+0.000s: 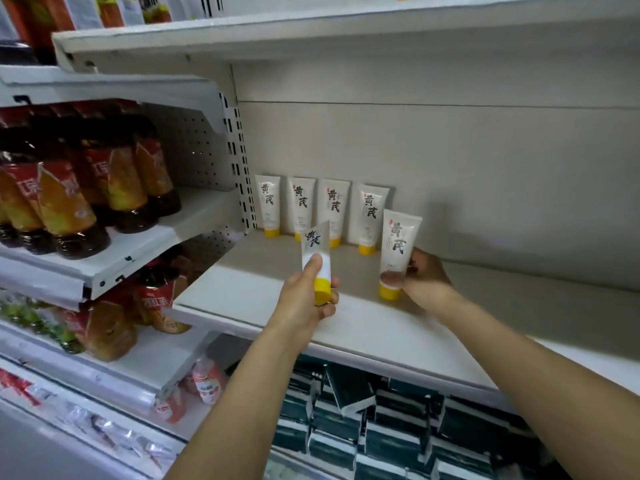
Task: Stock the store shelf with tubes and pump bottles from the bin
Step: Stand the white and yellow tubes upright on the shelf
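Note:
Several white tubes with yellow caps [300,208] stand cap-down in a row at the back of the pale shelf [263,289]. My left hand [304,303] grips another such tube [316,258] near its yellow cap, holding it tilted above the shelf's front part. My right hand [424,282] holds a further tube [398,251] upright, its cap on the shelf, just right of and in front of the row. The bin is not in view.
To the left, sloped racks carry dark bottles with red-orange labels [69,199]. A white shelf [311,32] hangs overhead. Below the pale shelf lie stacked dark teal boxes [398,427]. The shelf stretches bare to the right [519,306].

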`<state>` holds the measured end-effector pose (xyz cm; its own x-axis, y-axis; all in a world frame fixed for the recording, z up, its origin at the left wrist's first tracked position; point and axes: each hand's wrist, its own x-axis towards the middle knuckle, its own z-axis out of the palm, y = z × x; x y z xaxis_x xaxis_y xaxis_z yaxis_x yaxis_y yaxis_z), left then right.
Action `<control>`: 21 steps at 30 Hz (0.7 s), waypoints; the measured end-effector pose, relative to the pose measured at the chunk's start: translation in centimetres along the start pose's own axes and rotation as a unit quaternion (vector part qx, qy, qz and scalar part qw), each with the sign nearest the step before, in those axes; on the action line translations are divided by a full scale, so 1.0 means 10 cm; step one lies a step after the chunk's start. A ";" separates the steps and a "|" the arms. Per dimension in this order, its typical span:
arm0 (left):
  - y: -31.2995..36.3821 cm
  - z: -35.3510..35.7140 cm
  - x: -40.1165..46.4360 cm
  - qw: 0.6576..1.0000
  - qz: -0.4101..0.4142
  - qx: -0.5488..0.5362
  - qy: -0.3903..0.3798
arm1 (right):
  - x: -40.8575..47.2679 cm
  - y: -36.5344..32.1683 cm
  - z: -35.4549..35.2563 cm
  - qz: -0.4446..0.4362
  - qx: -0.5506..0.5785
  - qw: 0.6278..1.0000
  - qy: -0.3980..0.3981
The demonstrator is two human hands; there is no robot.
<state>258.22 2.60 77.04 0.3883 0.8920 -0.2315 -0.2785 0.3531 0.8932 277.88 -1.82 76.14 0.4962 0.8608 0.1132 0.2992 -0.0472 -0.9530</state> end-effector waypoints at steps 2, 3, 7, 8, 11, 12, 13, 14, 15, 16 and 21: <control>-0.01 0.11 0.05 1.000 0.002 -0.008 -0.004 | 0.10 0.11 -0.08 -0.016 -0.009 1.000 0.005; -0.02 0.16 0.08 1.000 0.003 -0.012 -0.003 | 0.16 0.14 -0.13 -0.028 -0.019 0.999 0.005; -0.08 0.31 0.19 1.000 0.006 -0.014 0.007 | 0.43 0.25 -0.27 -0.062 -0.044 0.997 0.017; -0.09 0.34 0.21 1.000 0.005 -0.019 0.011 | 0.50 0.27 -0.29 -0.064 -0.047 0.997 0.025; -0.13 0.40 0.28 0.999 0.006 -0.033 0.016 | 0.72 0.34 -0.31 -0.061 -0.052 0.996 0.042; -0.14 0.41 0.29 0.999 0.006 -0.037 0.016 | 0.79 0.36 -0.32 -0.061 -0.056 0.996 0.040; -0.15 0.43 0.31 0.999 0.006 -0.042 0.016 | 0.84 0.38 -0.33 -0.063 -0.063 0.995 0.037; -0.16 0.43 0.32 0.999 0.006 -0.046 0.016 | 0.89 0.40 -0.33 -0.064 -0.073 0.995 0.037; -0.16 0.44 0.33 0.999 0.007 -0.049 0.014 | 0.93 0.42 -0.34 -0.065 -0.081 0.994 0.038; -0.16 0.45 0.35 0.999 0.009 -0.050 0.013 | 0.96 0.42 -0.34 -0.065 -0.083 0.994 0.040; -0.17 0.45 0.41 0.999 0.026 -0.040 0.026 | 1.08 0.43 -0.31 -0.063 -0.089 0.993 0.052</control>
<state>264.25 4.40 76.27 0.3267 0.9221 -0.2075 -0.3679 0.3263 0.8708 287.06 5.68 74.15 0.5251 0.8085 0.2657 0.4994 -0.0399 -0.8655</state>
